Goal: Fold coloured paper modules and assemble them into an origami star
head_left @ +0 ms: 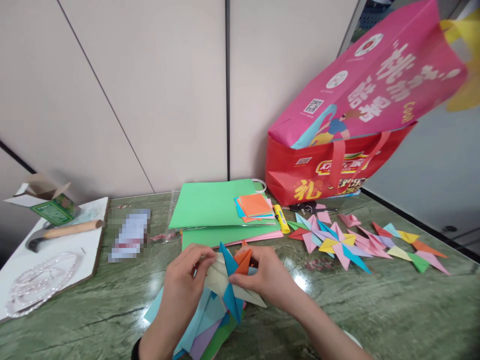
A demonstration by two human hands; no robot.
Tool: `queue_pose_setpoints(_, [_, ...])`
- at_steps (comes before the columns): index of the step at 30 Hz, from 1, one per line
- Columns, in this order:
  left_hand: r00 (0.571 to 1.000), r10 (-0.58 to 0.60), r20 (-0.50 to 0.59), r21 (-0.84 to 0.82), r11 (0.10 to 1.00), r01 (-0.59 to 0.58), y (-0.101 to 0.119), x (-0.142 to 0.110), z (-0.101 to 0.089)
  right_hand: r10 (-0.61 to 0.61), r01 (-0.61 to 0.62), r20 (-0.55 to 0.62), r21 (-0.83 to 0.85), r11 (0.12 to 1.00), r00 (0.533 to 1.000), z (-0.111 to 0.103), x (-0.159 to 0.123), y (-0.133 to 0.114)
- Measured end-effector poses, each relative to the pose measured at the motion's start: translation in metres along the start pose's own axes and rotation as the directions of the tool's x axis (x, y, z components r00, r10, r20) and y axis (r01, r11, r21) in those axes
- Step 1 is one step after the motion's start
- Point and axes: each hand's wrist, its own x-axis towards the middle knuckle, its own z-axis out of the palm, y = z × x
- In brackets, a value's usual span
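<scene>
Between my two hands is a folded paper star [233, 296] with blue, orange and cream points. My left hand [189, 275] pinches its cream paper at the left with thumb and fingertips. On the other side, my right hand [264, 275] grips it by the orange point, thumb in front and fingers behind. Several loose sheets of coloured paper [200, 320], light blue, purple and green, lie beneath the star and partly under my left forearm. How the star's far side is folded is hidden by my fingers.
Green paper packs [210, 200] lie ahead, with small orange squares [255, 205] on top and a yellow glue stick [281, 219] beside them. Finished paper stars [337, 240] spread to the right, before a red bag [300, 172]. At left, a white board [84, 250] carries a hammer-like tool [67, 230] and beads [43, 282].
</scene>
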Motion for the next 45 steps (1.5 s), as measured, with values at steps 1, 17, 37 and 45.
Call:
queue_pose_setpoints(1, [1.000, 0.013, 0.009, -0.006, 1.000, -0.013, 0.000, 0.000, -0.001, -0.001, 0.001, 0.002, -0.002, 1.000, 1.000, 0.000, 0.000, 0.000])
queue_pose_setpoints(17, [0.990, -0.090, 0.108, -0.266, 0.957, 0.116, -0.003, 0.004, -0.009, 0.011, -0.017, 0.067, 0.082, 0.997, 0.998, -0.007, 0.000, -0.006])
queue_pose_setpoints(37, [0.966, -0.051, 0.255, -0.008, 0.998, 0.055, 0.008, 0.004, -0.010, -0.035, 0.036, 0.022, -0.072, 0.997, 0.999, -0.002, -0.002, -0.004])
queue_pose_setpoints(45, [0.955, -0.067, 0.288, 0.020, 0.998, 0.064, 0.011, 0.004, -0.009, -0.035, 0.036, 0.013, -0.061, 0.998, 0.999, -0.003, -0.003, -0.006])
